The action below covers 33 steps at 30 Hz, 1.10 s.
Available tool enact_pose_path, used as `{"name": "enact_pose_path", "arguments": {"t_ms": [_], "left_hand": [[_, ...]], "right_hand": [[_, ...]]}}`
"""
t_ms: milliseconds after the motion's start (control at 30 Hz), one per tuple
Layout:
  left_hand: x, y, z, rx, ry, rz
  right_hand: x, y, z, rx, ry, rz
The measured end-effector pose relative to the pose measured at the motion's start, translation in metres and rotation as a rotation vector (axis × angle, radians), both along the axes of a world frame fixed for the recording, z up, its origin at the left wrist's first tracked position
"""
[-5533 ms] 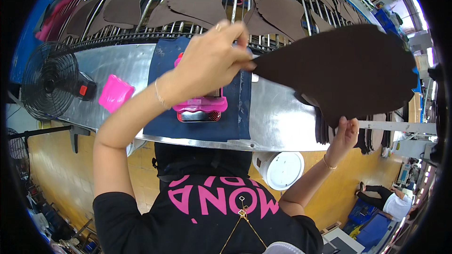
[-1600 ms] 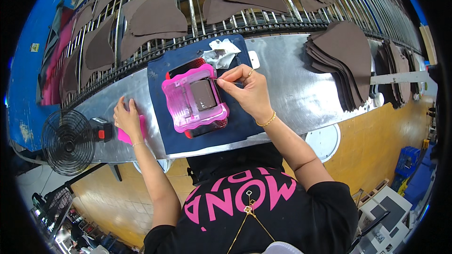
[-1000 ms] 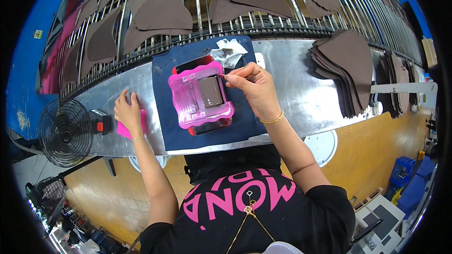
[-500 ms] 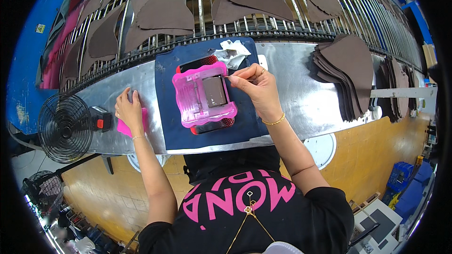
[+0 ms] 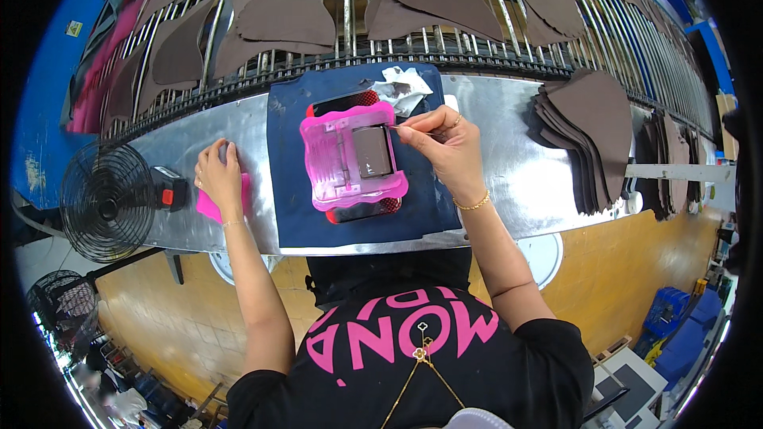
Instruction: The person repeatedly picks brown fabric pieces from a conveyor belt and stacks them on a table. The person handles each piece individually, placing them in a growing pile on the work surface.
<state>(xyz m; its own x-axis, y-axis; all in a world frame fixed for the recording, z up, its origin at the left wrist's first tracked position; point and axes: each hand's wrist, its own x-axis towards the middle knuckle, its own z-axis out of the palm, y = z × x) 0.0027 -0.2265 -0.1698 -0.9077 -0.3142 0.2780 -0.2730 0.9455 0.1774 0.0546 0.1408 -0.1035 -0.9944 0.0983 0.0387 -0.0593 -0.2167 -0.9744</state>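
Note:
A scalloped pink see-through plastic case lies on a dark blue mat in front of me. In its opening sits a smooth, shiny brown piece. My right hand reaches in from the right, thumb and forefinger pinched on a thin stick-like tool. The tool's tip meets the upper right edge of the opening; how much of it lies inside my fingers is hidden. My left hand rests to the left, fingers loosely spread over a flat pink piece, which it partly covers.
Beneath the case shows a red and black base. Crumpled, stained white tissue lies at the blue mat's far edge. Brown cut pieces are stacked at right; more lie on the metal-rod rack beyond. A black fan stands left.
The whole view has shifted slightly. Both hands keep nearly the same places, the right still pinching the thin tool at the case's edge.

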Motion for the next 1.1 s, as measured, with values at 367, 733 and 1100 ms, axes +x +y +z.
{"name": "enact_pose_path", "arguments": {"t_ms": [367, 733, 1100], "left_hand": [[0.001, -0.001, 0.000, 0.000, 0.008, 0.008], [0.001, 0.000, 0.002, -0.005, 0.017, 0.017], [0.000, 0.000, 0.001, -0.010, 0.034, 0.003]], "right_hand": [[-0.012, 0.016, 0.022, 0.449, 0.159, 0.110], [-0.035, 0.026, 0.048, 0.932, 0.450, 0.270], [-0.034, 0.038, 0.050, 0.768, 0.318, 0.447]]}}
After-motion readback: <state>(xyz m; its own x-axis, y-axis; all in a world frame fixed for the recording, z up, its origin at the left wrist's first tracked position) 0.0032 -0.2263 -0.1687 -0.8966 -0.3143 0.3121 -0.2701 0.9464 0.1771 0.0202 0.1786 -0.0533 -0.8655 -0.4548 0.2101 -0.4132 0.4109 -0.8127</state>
